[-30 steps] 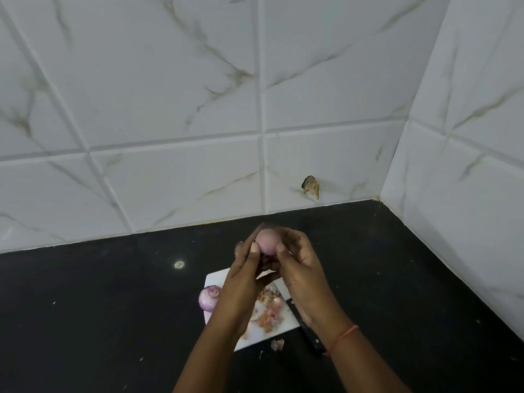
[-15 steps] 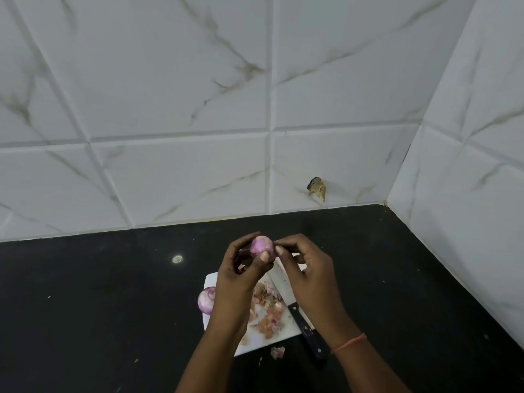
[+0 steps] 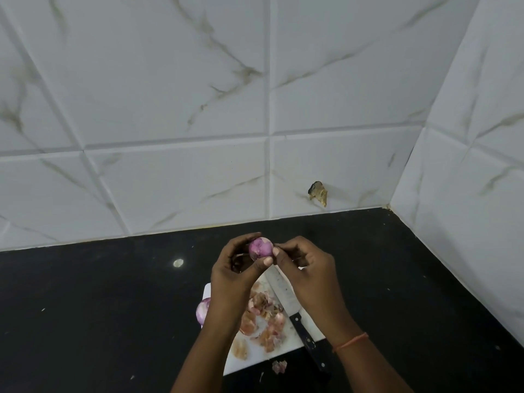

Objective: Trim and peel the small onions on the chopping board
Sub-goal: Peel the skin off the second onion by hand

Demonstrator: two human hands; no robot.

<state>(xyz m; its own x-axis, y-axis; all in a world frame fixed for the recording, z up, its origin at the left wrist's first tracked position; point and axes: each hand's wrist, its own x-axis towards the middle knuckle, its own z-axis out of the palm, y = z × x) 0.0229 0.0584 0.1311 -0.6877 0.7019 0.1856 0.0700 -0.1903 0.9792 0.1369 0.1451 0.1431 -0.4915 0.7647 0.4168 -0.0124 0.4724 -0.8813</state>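
A: Onion [image 3: 261, 247], head view, where?
B: Up above the chopping board [image 3: 286, 351], off the surface. Left hand [image 3: 238, 275] grips it, thumb and fingers curled round. Right hand [image 3: 304, 269] pinches at its right side.
A: Rest?
B: Second onion [image 3: 203, 310] at the board's left edge, peel scraps [image 3: 265, 321] on the board, knife [image 3: 295, 307] lying across its right part, black counter [image 3: 99, 321].

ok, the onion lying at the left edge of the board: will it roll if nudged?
Probably. The onion looks round and sits half over the chopping board edge, so a nudge could tip it onto the counter. Its glossy purple surface suggests it's peeled, likely slick. It seems light and firm.
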